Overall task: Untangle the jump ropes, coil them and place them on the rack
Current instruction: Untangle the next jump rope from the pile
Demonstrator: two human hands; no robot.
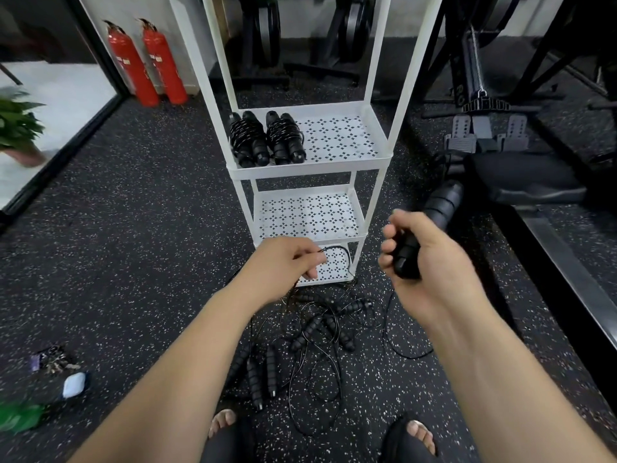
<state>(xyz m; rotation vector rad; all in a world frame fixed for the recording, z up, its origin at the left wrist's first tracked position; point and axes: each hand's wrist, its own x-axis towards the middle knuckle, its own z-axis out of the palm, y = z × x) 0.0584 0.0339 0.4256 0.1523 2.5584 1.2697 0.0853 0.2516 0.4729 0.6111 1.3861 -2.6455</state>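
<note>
Forearms reach over a tangle [310, 332] of ropes on the floor. Right hand [424, 259] clenches black handles [444, 202]; left hand [287, 262] pinches a thin cord [337, 250]. Two coils [267, 138] sit on the rack [310, 168]. Likely pulling one rope free; coiling comes next.

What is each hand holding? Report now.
Left hand: pinching a thin black cord.
Right hand: gripping a black rope handle.
</note>
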